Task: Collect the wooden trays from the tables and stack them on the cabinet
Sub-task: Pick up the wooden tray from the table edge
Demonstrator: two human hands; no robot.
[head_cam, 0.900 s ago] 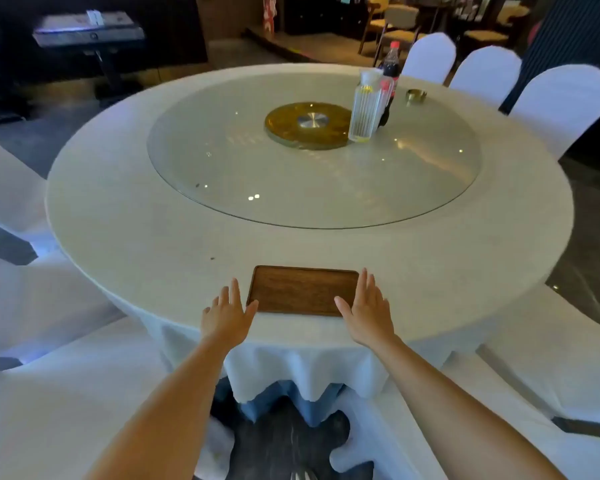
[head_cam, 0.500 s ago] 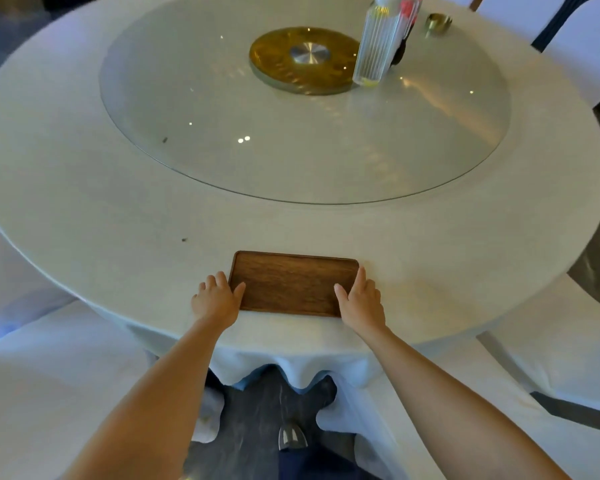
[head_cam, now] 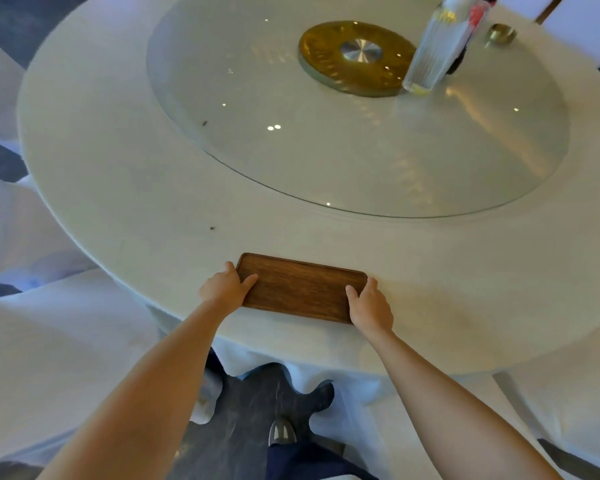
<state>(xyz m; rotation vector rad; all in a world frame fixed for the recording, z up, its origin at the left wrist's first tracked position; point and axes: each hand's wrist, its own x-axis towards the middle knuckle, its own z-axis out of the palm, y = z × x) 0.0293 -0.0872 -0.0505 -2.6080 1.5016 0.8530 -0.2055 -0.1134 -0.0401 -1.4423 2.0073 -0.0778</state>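
Note:
A dark wooden tray (head_cam: 300,287), flat and rectangular, lies near the front edge of the round white table (head_cam: 153,188). My left hand (head_cam: 224,289) grips the tray's left short end, thumb on top and fingers curled under the rim. My right hand (head_cam: 370,306) grips the right short end the same way. The tray still rests on the tablecloth. No cabinet is in view.
A glass turntable (head_cam: 326,150) with a gold hub (head_cam: 355,57) fills the table's middle, carrying a clear ribbed bottle (head_cam: 433,50), a dark bottle behind it and a small brass dish (head_cam: 499,33). White-covered chairs (head_cam: 49,358) flank me on both sides. My shoe (head_cam: 282,432) shows below.
Both hands went from lying flat beside the tray to closing on its two short ends. The camera has moved closer and tilted down over the table.

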